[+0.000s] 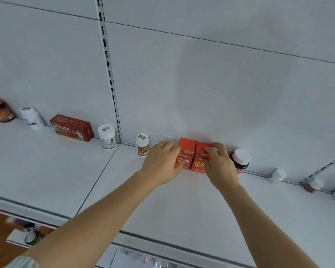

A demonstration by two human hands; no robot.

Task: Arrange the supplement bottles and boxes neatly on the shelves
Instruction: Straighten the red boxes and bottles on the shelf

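Two small red boxes stand side by side against the back panel of the white shelf (162,209). My left hand (162,163) grips the left red box (187,149) from its left side. My right hand (219,165) holds the right red box (199,157), fingers curled over its top and front. A white bottle with an orange label (142,145) stands just left of my left hand. A dark bottle with a white cap (240,159) stands just right of my right hand.
Along the back of the shelf to the left stand a white bottle (107,136), a dark red box (72,128), another white bottle (31,117) and a brown jar (0,109). To the right are a white bottle (277,176) and a red bottle (313,185). Lower shelves hold more items.
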